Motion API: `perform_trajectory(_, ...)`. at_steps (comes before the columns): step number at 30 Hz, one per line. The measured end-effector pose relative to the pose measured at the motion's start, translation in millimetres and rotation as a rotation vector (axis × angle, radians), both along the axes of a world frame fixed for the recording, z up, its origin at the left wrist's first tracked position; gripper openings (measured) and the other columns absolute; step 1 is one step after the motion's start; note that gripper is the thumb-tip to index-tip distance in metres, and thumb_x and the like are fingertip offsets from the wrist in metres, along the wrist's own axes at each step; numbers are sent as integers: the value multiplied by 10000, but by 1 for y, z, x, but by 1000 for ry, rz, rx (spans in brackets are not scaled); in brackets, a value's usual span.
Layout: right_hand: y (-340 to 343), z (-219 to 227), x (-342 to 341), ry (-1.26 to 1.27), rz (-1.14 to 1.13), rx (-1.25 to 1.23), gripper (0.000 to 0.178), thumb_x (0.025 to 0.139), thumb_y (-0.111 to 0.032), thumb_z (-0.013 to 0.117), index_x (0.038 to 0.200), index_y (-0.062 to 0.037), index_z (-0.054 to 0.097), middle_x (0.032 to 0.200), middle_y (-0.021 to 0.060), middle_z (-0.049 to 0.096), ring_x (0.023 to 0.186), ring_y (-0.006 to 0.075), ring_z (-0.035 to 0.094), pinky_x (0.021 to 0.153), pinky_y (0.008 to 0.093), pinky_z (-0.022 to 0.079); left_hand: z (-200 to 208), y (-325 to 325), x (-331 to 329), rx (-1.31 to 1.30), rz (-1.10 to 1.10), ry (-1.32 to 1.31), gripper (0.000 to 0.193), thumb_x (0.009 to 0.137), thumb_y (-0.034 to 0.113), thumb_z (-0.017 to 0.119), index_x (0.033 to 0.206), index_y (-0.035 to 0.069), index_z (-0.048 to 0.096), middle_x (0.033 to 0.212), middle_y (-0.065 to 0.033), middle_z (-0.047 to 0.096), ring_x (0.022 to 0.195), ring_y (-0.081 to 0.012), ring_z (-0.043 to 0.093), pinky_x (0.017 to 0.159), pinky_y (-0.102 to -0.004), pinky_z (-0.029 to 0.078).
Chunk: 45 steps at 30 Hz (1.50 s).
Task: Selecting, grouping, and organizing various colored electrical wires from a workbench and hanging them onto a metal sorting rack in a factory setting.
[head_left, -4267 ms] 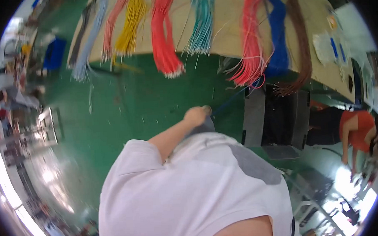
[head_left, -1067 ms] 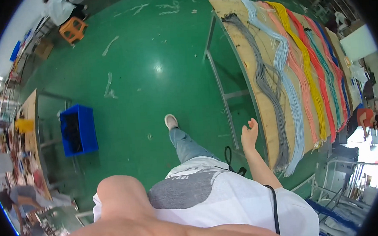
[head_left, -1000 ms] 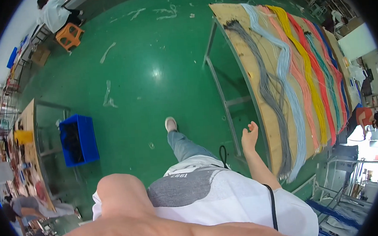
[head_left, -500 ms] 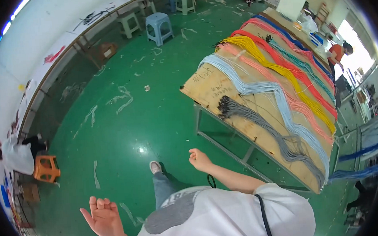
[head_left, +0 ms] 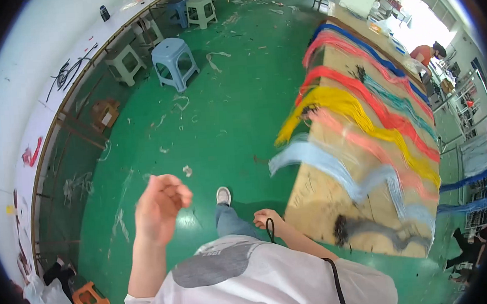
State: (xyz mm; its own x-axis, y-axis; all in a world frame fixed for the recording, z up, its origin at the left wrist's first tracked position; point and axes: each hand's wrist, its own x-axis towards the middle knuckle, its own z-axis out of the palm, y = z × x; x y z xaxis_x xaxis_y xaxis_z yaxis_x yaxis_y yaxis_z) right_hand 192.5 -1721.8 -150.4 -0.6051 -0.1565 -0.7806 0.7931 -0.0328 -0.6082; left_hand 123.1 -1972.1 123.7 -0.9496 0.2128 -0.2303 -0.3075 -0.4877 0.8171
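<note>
the left hand (head_left: 160, 210) is raised above the green floor (head_left: 242, 130), its fingers loosely curled, not pressed together. the right hand (head_left: 268, 217) is near the corner of the table (head_left: 320, 207), fingers bent; whether they close fully, i cannot tell. on the table's near end lies the grey wire bundle (head_left: 379, 233), long axis left to right, dark end pointing left. beyond it, the light blue bundle (head_left: 334, 169) zigzags, left end jutting past the edge.

The left grip (head_left: 160, 210) curls above green floor (head_left: 243, 141), the right grip (head_left: 267, 217) near a table (head_left: 308, 201) bearing coloured strands (head_left: 344, 104).
</note>
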Motion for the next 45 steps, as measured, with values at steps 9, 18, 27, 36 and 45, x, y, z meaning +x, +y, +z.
perform_trajectory(9, -2, -12, -252, -52, -277, 144, 189, 767, -134, 548, 914, -16, 551, 747, 68, 577, 620, 121, 557, 511, 231, 444, -41, -45, -304, -91, 12, -174, 340, 888, 359, 359, 851, 61, 517, 735, -62, 552, 679, -156, 498, 632, -273, 389)
perform_trajectory(18, 91, -75, -419, -237, -824, 357, 92, 721, -133, 539, 687, -48, 554, 546, 54, 494, 476, 143, 496, 414, 261, 382, -116, 9, -648, 42, -138, -370, 258, 866, 318, 421, 857, 77, 514, 729, -25, 526, 678, -140, 488, 606, -269, 401)
perform_trajectory(27, 189, -57, -592, -250, -980, 131, 129, 785, -139, 490, 737, -46, 565, 580, 21, 512, 489, 104, 492, 443, 233, 404, -81, 239, -930, -105, -578, -10, 247, 872, 278, 406, 862, 58, 518, 763, -55, 574, 682, -127, 494, 638, -258, 380)
perform_trajectory(36, 410, 3, -956, 210, -827, 475, 183, 747, -190, 499, 603, -82, 470, 551, -31, 398, 505, 65, 359, 448, 228, 279, -151, 436, -1099, -311, -645, -178, 228, 866, 246, 406, 877, 46, 514, 783, -67, 564, 693, -138, 494, 638, -256, 384)
perform_trajectory(45, 678, -37, -1160, 179, -1457, 719, 937, 571, -286, 776, 1261, 40, 231, 1239, 148, 376, 1115, 243, 383, 925, 317, 316, -205, 598, -1232, -602, -831, -390, 191, 864, 206, 430, 879, 36, 517, 778, -68, 582, 651, -109, 511, 591, -224, 399)
